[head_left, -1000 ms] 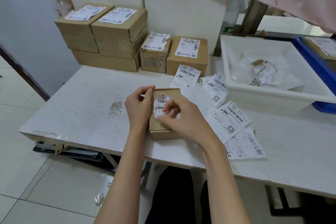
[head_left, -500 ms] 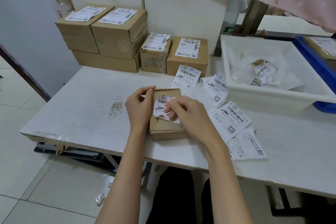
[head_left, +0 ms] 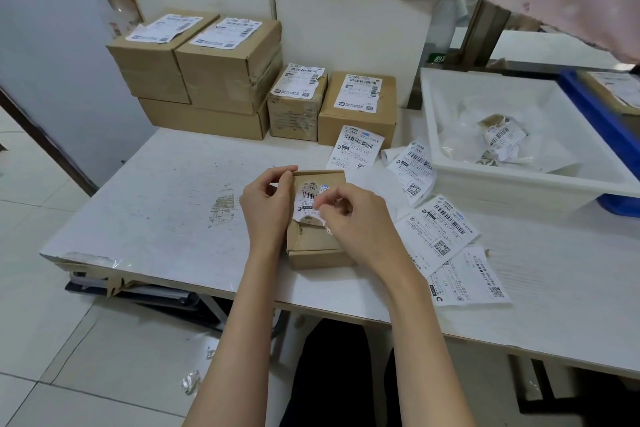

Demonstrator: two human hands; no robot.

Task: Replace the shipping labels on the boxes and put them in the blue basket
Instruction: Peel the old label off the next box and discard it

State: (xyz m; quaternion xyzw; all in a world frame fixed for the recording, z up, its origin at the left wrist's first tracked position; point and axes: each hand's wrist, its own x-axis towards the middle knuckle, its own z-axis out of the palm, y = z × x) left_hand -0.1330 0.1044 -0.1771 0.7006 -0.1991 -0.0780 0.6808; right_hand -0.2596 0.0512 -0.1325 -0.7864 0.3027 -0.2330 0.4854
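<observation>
Box [head_left: 313, 243] on worktop [head_left: 166, 218]: left hand [head_left: 266, 203] grips its left edge; right hand [head_left: 356, 218] fingers pinch label [head_left: 309, 199], near edge lifted.

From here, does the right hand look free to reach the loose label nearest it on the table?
Probably not yet: the right hand is pinching the label on the small box. The loose label itself lies uncovered just beside it.
</observation>
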